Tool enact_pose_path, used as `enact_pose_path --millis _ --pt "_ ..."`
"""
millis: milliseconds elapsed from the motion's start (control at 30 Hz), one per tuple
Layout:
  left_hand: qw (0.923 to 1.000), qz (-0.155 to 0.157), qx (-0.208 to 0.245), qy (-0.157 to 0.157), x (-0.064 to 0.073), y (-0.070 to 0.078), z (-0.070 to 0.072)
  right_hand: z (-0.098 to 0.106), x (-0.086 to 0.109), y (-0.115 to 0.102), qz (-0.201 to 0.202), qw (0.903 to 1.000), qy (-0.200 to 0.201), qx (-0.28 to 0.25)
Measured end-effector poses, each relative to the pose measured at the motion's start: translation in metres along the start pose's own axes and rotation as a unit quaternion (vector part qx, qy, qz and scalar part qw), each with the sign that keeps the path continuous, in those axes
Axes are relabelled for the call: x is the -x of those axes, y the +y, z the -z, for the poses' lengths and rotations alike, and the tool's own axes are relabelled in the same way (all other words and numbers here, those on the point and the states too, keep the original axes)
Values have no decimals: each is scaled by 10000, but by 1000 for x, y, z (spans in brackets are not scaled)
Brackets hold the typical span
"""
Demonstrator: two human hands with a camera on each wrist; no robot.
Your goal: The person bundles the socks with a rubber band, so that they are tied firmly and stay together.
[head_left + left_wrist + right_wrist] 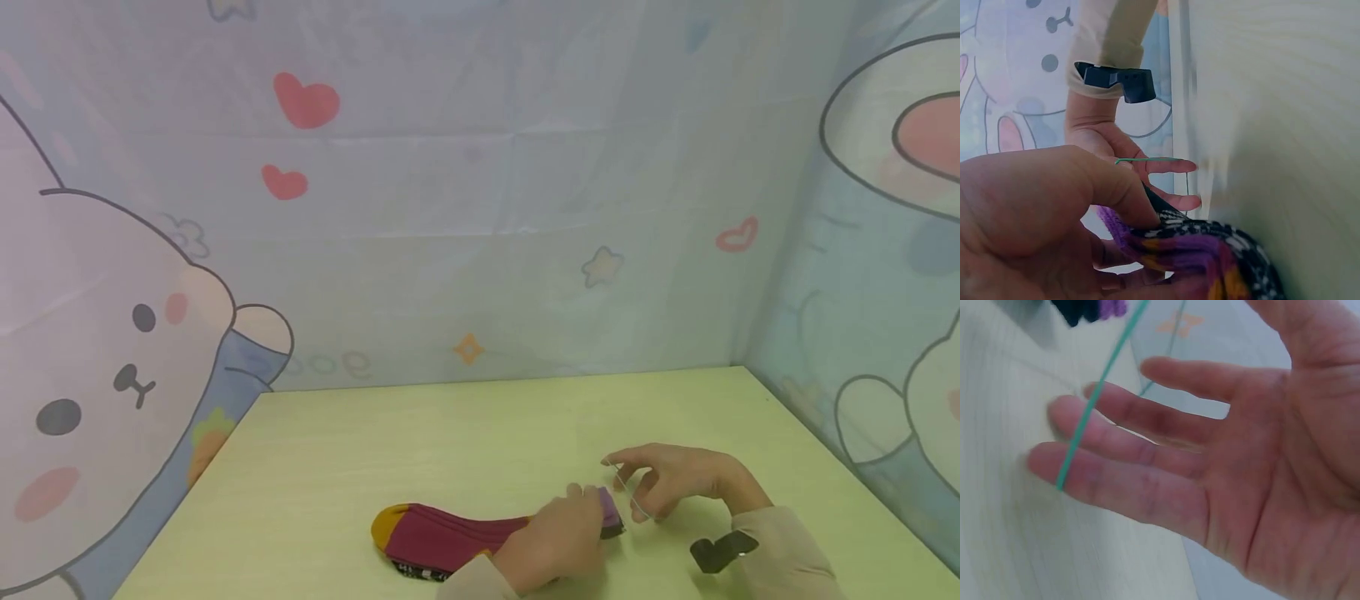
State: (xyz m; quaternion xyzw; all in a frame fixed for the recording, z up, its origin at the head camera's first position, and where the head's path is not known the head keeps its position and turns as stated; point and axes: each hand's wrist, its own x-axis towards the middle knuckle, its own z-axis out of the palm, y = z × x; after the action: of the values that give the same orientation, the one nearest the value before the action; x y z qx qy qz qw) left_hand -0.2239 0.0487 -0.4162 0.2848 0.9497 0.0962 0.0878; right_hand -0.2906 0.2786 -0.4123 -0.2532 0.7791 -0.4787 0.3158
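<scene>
Plainly gripping a stack of socks point(450, 537) with the left hand point(551, 537) while carrying a green band point(1098, 392) on the right hand point(678, 479).
Nearest, set toward the near edge of the surface point(450, 442), with yellow toe point(388, 529) toward the left edge and purple end point(610, 510) toward the right, pinched near that end between left thumb and fingers. Just beyond, held with right fingers spread and extended, with the band strung across them just beside the purple end; some room from there to the right edge. Farther, stretching wide and pale to both far corners, with ample room for moving. Past the far edge, closed off by a patterned backdrop point(480, 208).
</scene>
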Motion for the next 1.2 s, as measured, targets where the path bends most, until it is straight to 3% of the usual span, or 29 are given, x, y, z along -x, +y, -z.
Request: enact_pose_path --millis 167,400,733,933,1200 --pt "9969 87 787 -7 3 -8 4 1 2 -1 224 9997 74 37" --pt "9863 130 1645 9 7 -21 7 -2 -3 -9 533 9983 -115 223" --pt "9738 -280 2253 -79 10 -42 8 -13 -13 -25 835 9913 151 1008" --pt "9565 -548 2864 -82 14 -47 7 -23 -22 -25 811 9913 96 1037" --pt "9479 -823 3073 -180 14 -50 6 -33 -29 -23 774 9915 146 1040"
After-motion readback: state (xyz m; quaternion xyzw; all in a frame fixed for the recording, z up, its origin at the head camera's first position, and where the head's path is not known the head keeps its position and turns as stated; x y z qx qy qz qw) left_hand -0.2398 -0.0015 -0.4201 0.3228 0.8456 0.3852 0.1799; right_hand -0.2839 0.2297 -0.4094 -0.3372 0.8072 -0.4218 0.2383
